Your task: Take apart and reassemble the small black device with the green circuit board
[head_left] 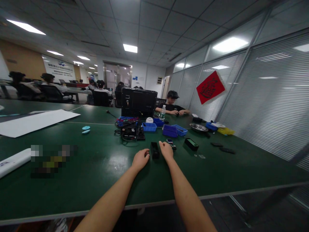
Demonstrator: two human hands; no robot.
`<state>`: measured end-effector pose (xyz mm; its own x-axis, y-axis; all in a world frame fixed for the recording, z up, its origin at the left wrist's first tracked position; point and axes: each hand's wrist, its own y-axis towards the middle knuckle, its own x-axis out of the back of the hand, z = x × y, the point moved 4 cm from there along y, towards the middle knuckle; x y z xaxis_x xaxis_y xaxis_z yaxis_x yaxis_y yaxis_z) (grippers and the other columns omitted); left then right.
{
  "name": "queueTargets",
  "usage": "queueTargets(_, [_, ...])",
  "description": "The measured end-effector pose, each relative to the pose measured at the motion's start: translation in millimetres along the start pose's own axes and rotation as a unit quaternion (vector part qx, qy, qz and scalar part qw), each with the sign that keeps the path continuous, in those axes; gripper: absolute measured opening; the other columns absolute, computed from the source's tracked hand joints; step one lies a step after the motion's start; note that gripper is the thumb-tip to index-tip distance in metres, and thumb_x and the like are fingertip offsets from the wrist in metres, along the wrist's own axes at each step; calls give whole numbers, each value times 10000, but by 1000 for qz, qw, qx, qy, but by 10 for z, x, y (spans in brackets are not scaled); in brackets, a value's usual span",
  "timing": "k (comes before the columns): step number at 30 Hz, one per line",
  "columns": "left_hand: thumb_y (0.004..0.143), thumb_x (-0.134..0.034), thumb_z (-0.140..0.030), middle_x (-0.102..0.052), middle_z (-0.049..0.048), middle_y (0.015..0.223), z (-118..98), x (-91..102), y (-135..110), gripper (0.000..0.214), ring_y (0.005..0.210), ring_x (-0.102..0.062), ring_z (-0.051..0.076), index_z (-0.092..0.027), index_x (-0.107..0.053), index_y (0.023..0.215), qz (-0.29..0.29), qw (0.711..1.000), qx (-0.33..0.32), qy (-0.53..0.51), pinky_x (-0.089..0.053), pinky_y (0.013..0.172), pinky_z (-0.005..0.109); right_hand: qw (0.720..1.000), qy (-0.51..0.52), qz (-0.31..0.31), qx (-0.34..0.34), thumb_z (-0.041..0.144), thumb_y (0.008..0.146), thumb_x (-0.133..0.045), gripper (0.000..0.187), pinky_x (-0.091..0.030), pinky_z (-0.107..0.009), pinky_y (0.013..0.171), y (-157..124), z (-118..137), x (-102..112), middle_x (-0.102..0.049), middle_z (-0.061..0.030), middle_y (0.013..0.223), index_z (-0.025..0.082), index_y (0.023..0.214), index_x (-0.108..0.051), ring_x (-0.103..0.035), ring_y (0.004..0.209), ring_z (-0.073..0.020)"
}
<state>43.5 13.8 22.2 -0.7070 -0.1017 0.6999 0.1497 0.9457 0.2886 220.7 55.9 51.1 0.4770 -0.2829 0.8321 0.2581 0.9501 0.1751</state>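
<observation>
A black oblong box-shaped device stands on the green table between my hands. My left hand rests just left of it, fingers loosely bent with a gap to the thumb and nothing visible in them. On the other side, my right hand lies close to the device's right edge, thumb stretched forward; its other fingers are partly hidden. Just beyond the right hand sits a small device with a pale screen, partly covered by that hand. Farther right is a black case with a greenish top.
Behind lie blue trays, a baseball, a black power unit with cables, a water bottle and a monitor. A metal bowl and flat black pieces are right. A person sits across.
</observation>
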Motion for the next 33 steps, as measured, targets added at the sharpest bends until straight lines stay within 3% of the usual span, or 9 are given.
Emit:
queueTargets(4, [761, -459, -210, -627, 19, 1003, -15, 13, -12, 385, 926, -553, 148, -214, -525, 1141, -3, 1000, -2, -14, -398, 845, 255, 991, -7, -127, -41, 389, 840, -349, 316, -397, -265, 697, 22, -166, 262, -584, -70, 968, 217, 939, -595, -546, 868, -192])
queueTargets(7, [756, -474, -207, -533, 26, 1182, -87, 61, -43, 447, 1062, -488, 151, -237, -484, 1202, -14, 1000, -24, -6, -355, 931, 267, 980, -51, -182, -58, 381, 804, -428, 327, -390, -290, 751, 52, -309, 367, -526, -109, 1055, 192, 1034, -563, -492, 977, -235])
queueTargets(11, [745, -512, -235, -332, 9, 1370, -205, 91, -98, 469, 1137, -422, 171, -287, -484, 1209, -9, 997, -73, 29, -300, 995, 307, 983, -109, -134, -64, 427, 720, -559, 511, -384, -344, 798, 110, -437, 261, -485, -142, 1091, 176, 1156, -473, -458, 1019, -282])
queueTargets(14, [753, -514, -266, -287, -1, 1397, -262, 73, -130, 451, 1093, -449, 174, -310, -493, 1201, 20, 994, -99, 48, -313, 986, 326, 985, -127, -97, -63, 337, 718, -572, 479, -385, -347, 808, 132, -476, 156, -469, -154, 1089, 165, 1150, -462, -458, 1028, -274])
queueTargets(19, [766, -500, -276, -356, -8, 1362, -280, 54, -144, 453, 1182, -371, 198, -307, -475, 1217, 44, 991, -109, 64, -268, 1015, 356, 988, -109, -86, -68, 309, 742, -529, 398, -391, -338, 813, 172, -503, 120, -480, -164, 1069, 148, 1105, -500, -491, 1010, -260])
queueTargets(27, [778, -474, -280, -546, 7, 1176, -288, 64, -149, 457, 1053, -465, 185, -300, -456, 1234, 59, 990, -113, 61, -335, 935, 319, 994, 28, -33, -97, 414, 743, -506, 390, -424, -289, 749, 282, -543, 86, -611, -107, 988, 166, 1039, -560, -566, 934, -228])
queueTargets(31, [773, -466, -278, -574, 18, 1122, -306, 82, -160, 461, 1013, -483, 191, -287, -462, 1234, 64, 991, -97, 67, -349, 910, 318, 995, 18, -2, -103, 408, 780, -445, 348, -420, -309, 752, 269, -532, 94, -624, -114, 966, 167, 967, -613, -571, 926, -243])
queueTargets(33, [775, -459, -286, -585, 20, 1096, -310, 87, -162, 459, 1001, -488, 191, -287, -462, 1234, 63, 991, -96, 69, -352, 901, 316, 995, -11, -21, -101, 384, 798, -413, 354, -404, -334, 783, 246, -526, 141, -601, -146, 1000, 156, 968, -623, -551, 959, -258])
